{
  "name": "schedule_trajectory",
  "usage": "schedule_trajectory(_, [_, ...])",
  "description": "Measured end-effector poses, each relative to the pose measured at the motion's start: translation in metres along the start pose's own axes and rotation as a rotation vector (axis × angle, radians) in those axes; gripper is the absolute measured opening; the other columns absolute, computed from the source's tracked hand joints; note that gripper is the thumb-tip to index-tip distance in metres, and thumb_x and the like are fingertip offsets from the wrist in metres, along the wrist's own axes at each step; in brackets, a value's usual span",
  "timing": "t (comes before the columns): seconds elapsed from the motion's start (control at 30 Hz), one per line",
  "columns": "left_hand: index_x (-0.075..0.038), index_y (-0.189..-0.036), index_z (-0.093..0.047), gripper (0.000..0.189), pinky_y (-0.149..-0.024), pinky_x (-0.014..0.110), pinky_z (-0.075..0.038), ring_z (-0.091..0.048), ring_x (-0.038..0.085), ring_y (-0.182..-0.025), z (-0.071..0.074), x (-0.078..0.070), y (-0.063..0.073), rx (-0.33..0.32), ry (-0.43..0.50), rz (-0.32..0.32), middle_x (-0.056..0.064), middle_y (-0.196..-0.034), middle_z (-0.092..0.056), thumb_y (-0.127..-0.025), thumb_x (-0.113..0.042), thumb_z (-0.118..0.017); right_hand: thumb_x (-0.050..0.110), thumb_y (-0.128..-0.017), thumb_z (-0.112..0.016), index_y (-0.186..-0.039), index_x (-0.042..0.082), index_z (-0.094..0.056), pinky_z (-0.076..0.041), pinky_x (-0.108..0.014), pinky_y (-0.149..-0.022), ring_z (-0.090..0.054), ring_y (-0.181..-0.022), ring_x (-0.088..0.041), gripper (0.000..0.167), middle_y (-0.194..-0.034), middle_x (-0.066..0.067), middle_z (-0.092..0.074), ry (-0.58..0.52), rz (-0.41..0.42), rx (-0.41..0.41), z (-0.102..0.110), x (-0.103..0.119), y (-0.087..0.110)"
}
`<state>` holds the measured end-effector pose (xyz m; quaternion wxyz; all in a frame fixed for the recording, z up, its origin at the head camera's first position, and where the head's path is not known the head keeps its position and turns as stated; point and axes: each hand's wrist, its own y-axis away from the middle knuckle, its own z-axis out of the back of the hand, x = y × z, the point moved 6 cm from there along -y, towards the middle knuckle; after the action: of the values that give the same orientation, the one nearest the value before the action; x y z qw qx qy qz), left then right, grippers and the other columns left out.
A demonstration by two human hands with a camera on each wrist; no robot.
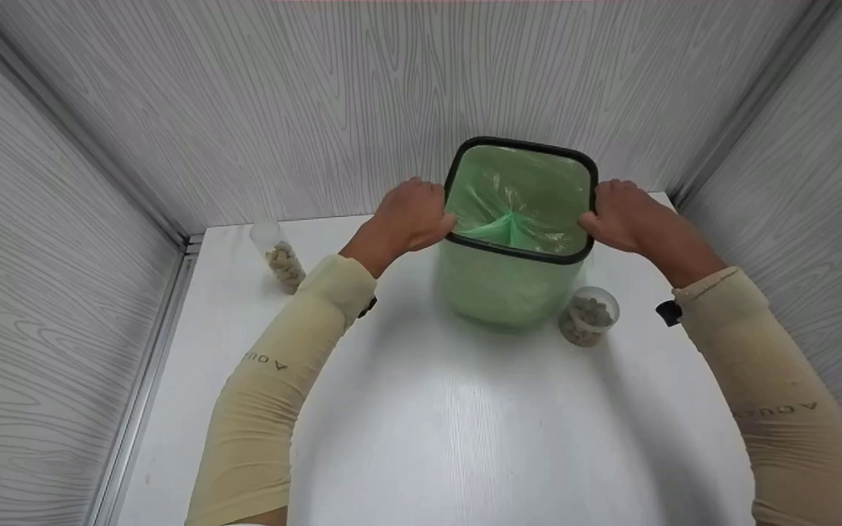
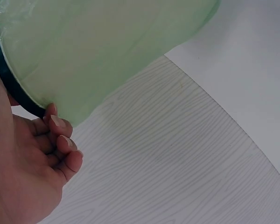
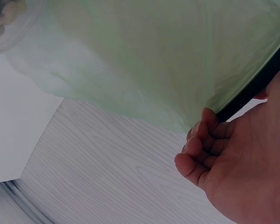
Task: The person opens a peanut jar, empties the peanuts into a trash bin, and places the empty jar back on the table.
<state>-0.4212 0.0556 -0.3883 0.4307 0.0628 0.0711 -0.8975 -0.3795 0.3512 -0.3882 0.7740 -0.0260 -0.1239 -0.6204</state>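
Observation:
A squarish bin [image 1: 512, 292] with a green plastic bag [image 1: 512, 223] lining its inside and draped over its outside stands toward the back of the white table. Its black rim [image 1: 516, 253] lies over the bag. My left hand [image 1: 412, 212] grips the rim at the left side, fingers curled round it. On the opposite side my right hand [image 1: 622, 212] holds the rim the same way. Both wrist views show curled fingertips against the black rim [image 2: 18, 93], with the green bag [image 3: 130, 60] hanging below. The bag's middle is bunched inside the bin.
A clear cylindrical container [image 1: 282, 259] of small pale pieces stands at the left, near my left forearm. Close to the bin's right side is a short clear tub [image 1: 588, 315] of similar pieces. Wood-grained panels [image 1: 362, 95] enclose the table [image 1: 465, 438] at the back and sides.

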Motion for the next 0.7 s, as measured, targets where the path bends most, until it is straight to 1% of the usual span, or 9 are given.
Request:
schedule_trajectory(0.1, [-0.013, -0.071, -0.041, 0.025, -0.077, 0.044, -0.047, -0.049, 0.026, -0.075, 0.001, 0.0, 0.006, -0.011, -0.019, -0.007, 0.005, -0.07, -0.044, -0.093, -0.024, -0.041, 0.02, -0.09, -0.038, -0.072, 0.009, -0.038, -0.03, -0.038, -0.062, -0.031, -0.062, -0.021, 0.021, -0.071, -0.007, -0.036, -0.004, 0.025, -0.021, 0.0, 0.004, -0.001])
schedule_trajectory(0.17, [-0.013, -0.07, -0.04, 0.026, -0.073, 0.042, -0.045, -0.047, 0.024, -0.073, 0.001, 0.001, 0.01, -0.013, -0.029, -0.011, 0.004, -0.069, -0.041, -0.094, -0.024, -0.041, 0.02, -0.09, -0.039, -0.072, 0.01, -0.038, -0.03, -0.037, -0.061, -0.03, -0.061, -0.02, 0.02, -0.069, -0.005, -0.035, -0.005, 0.036, -0.026, 0.0, 0.006, -0.001])
schedule_trajectory(0.3, [-0.014, -0.07, -0.04, 0.027, -0.071, 0.04, -0.041, -0.046, 0.024, -0.073, 0.0, 0.003, 0.015, -0.005, -0.027, -0.008, 0.003, -0.069, -0.04, -0.094, -0.025, -0.04, 0.02, -0.091, -0.038, -0.075, 0.008, -0.039, -0.03, -0.039, -0.063, -0.032, -0.063, -0.022, 0.019, -0.073, -0.008, -0.037, -0.002, 0.046, -0.014, -0.002, 0.01, 0.0])
schedule_trajectory(0.43, [-0.014, -0.068, -0.038, 0.027, -0.069, 0.039, -0.039, -0.045, 0.023, -0.071, 0.0, 0.004, 0.019, -0.018, -0.036, -0.012, 0.002, -0.067, -0.039, -0.092, -0.025, -0.04, 0.021, -0.092, -0.038, -0.078, 0.007, -0.041, -0.031, -0.039, -0.066, -0.035, -0.066, -0.023, 0.02, -0.077, -0.01, -0.039, -0.005, 0.058, -0.008, -0.005, 0.012, -0.001])
schedule_trajectory(0.57, [-0.015, -0.066, -0.035, 0.027, -0.065, 0.037, -0.034, -0.038, 0.021, -0.066, 0.001, 0.005, 0.025, -0.052, -0.047, -0.035, 0.001, -0.065, -0.035, -0.091, -0.023, -0.04, 0.02, -0.09, -0.039, -0.076, 0.008, -0.041, -0.032, -0.037, -0.063, -0.034, -0.063, -0.021, 0.019, -0.073, -0.007, -0.04, -0.017, 0.079, -0.014, -0.006, 0.015, -0.006])
schedule_trajectory(0.6, [-0.015, -0.066, -0.035, 0.027, -0.065, 0.036, -0.033, -0.036, 0.02, -0.066, 0.001, 0.006, 0.026, -0.06, -0.052, -0.039, 0.001, -0.064, -0.034, -0.09, -0.023, -0.04, 0.02, -0.091, -0.039, -0.077, 0.008, -0.042, -0.032, -0.038, -0.064, -0.035, -0.063, -0.022, 0.018, -0.074, -0.008, -0.04, -0.014, 0.082, -0.008, -0.006, 0.016, -0.006])
schedule_trajectory(0.67, [-0.014, -0.065, -0.035, 0.027, -0.063, 0.036, -0.031, -0.034, 0.019, -0.065, 0.002, 0.006, 0.03, -0.079, -0.065, -0.049, 0.001, -0.064, -0.034, -0.091, -0.023, -0.041, 0.02, -0.091, -0.038, -0.078, 0.006, -0.043, -0.033, -0.039, -0.066, -0.036, -0.064, -0.023, 0.019, -0.076, -0.01, -0.042, -0.011, 0.088, 0.005, -0.007, 0.018, -0.008])
schedule_trajectory(0.7, [-0.014, -0.066, -0.035, 0.027, -0.064, 0.036, -0.032, -0.034, 0.02, -0.064, 0.002, 0.007, 0.032, -0.083, -0.074, -0.05, 0.001, -0.064, -0.034, -0.091, -0.023, -0.041, 0.02, -0.091, -0.038, -0.081, 0.004, -0.044, -0.035, -0.041, -0.068, -0.038, -0.067, -0.025, 0.02, -0.079, -0.013, -0.045, -0.008, 0.09, 0.014, -0.008, 0.019, -0.009])
